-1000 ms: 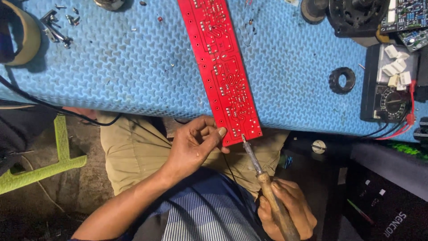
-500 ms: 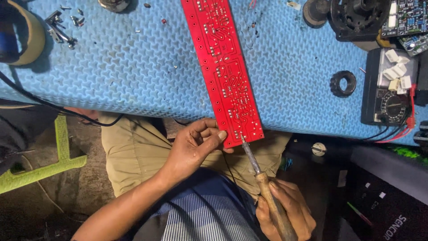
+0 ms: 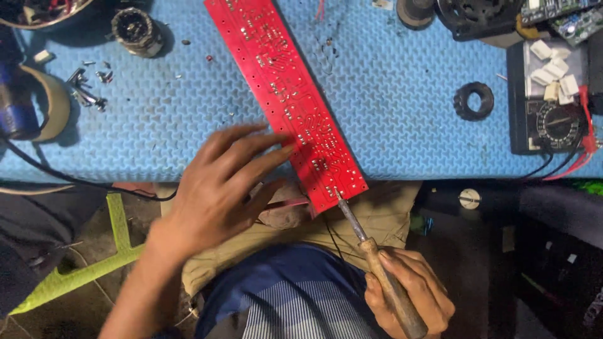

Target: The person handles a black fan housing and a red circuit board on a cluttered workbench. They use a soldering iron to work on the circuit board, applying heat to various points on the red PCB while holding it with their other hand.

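Red circuit board (image 3: pixel 295 100) top cut off, left hand (image 3: pixel 220 188) blurred, right hand (image 3: pixel 408 295) gripping soldering iron (image 3: pixel 370 257)

One view only, head-worn; aimed steeply down from above the seated person's lap; the blue mat (image 3: pixel 389 125) is seen at close range across the upper frame, its near edge crossing mid-frame; lap and floor are taken in below; no second view is given for overlap.
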